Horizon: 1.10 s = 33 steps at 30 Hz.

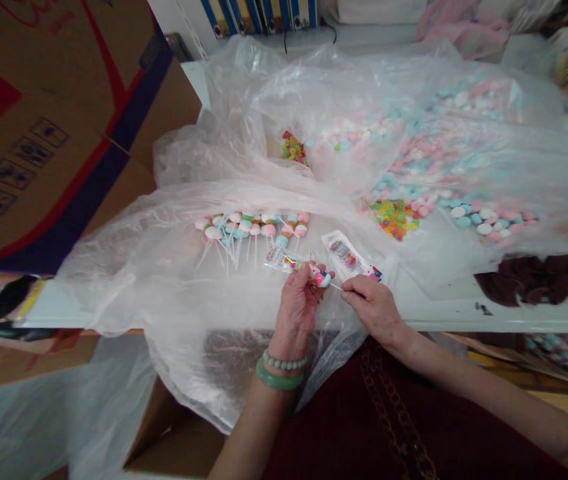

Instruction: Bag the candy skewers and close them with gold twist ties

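Together, a person's left hand (295, 310) and right hand (371, 308) grip a pastel candy stick (320, 275) above a white table edge (464, 317). The left hand closes around the candy end, thumb and fingers curled tight, while the right hand pinches the thin white stick between thumb and forefinger, both hands working just beside each other. A green jade bangle (280, 375) and a beaded bracelet (284, 362) circle the left wrist. Just beyond the fingers lie two printed, clear packets (348, 255), one nearly touching the left hand. Farther along, a cluster of finished candy sticks (251, 230) rests on a crumpled clear plastic sheet (164, 267), their white sticks fanned toward the person. Loose pink, blue and white candies (489, 220) spread across the plastic to the right, with a heap of multicoloured gummy pieces (394, 217) among them and a smaller heap (294, 150) farther back. A dark maroon cloth (539, 281) lies at the table's right edge, and a printed cardboard box (49, 133) looms at left. Below the hands, a deep red garment (379, 417) with a chain pattern fills the foreground, and binders (259, 13) stand in a row at the far edge.
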Each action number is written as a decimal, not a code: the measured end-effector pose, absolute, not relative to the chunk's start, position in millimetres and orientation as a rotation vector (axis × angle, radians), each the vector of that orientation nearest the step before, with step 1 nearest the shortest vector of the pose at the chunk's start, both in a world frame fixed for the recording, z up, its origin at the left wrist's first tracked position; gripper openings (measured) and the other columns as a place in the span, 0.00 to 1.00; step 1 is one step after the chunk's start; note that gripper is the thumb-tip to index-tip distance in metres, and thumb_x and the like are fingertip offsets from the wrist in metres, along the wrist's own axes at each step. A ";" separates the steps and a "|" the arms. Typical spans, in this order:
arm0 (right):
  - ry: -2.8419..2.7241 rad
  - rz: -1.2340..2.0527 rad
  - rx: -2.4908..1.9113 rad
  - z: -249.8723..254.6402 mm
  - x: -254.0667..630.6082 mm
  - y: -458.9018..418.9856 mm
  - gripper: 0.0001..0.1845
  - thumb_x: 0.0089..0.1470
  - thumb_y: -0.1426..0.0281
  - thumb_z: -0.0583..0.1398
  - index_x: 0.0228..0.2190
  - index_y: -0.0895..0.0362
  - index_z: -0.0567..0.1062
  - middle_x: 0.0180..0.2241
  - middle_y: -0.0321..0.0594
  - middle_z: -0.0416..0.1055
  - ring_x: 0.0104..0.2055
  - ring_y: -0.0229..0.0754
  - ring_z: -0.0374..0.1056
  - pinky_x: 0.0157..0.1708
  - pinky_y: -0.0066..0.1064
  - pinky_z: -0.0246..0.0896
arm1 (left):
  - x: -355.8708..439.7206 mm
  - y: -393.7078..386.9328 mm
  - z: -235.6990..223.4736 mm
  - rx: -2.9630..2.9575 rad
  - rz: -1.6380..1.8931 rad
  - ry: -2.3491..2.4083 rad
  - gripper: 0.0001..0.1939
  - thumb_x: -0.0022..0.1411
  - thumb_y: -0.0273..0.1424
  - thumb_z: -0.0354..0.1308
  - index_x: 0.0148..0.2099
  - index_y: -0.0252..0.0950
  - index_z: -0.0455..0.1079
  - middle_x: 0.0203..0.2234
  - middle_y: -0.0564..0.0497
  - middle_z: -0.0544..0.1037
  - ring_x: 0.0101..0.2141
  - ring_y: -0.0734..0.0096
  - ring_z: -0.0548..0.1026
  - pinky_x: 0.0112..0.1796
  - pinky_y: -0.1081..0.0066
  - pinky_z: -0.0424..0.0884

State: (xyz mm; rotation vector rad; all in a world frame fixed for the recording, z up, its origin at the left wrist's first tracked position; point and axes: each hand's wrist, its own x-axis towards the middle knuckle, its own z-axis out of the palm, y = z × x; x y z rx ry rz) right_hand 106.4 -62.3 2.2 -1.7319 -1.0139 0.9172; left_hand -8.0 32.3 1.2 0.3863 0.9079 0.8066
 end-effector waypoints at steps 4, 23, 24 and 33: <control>-0.329 1.681 -1.274 3.4 108.2 -56.4 0.07 0.44 0.71 0.62 0.22 0.57 0.67 0.17 0.29 0.55 0.18 0.31 0.48 0.19 0.24 0.44 | -10.1 32.3 1.7 0.392 0.800 0.895 0.10 0.56 0.35 0.62 0.35 0.32 0.70 0.29 0.48 0.78 0.30 0.67 0.78 0.38 0.65 0.73; -0.352 1.566 -1.425 12.3 92.3 -47.4 0.08 0.38 0.67 0.63 0.22 0.59 0.70 0.13 0.26 0.57 0.13 0.25 0.43 0.14 0.23 0.30 | -29.4 61.7 4.9 0.177 0.821 0.933 0.10 0.65 0.32 0.52 0.34 0.32 0.70 0.28 0.47 0.77 0.32 0.66 0.77 0.38 0.64 0.74; -0.373 1.543 -1.461 12.3 92.7 -47.4 0.09 0.38 0.67 0.63 0.21 0.59 0.70 0.13 0.27 0.57 0.13 0.26 0.44 0.14 0.23 0.31 | -30.4 63.1 5.5 0.174 0.841 0.928 0.09 0.65 0.31 0.51 0.35 0.33 0.70 0.29 0.47 0.77 0.32 0.66 0.77 0.39 0.64 0.73; -0.309 1.663 -1.357 7.9 92.5 -46.0 0.08 0.37 0.68 0.62 0.23 0.59 0.70 0.13 0.25 0.56 0.12 0.25 0.43 0.13 0.23 0.31 | -25.8 58.0 9.3 0.178 0.880 0.733 0.18 0.67 0.40 0.46 0.38 0.33 0.71 0.29 0.48 0.76 0.32 0.69 0.75 0.39 0.65 0.72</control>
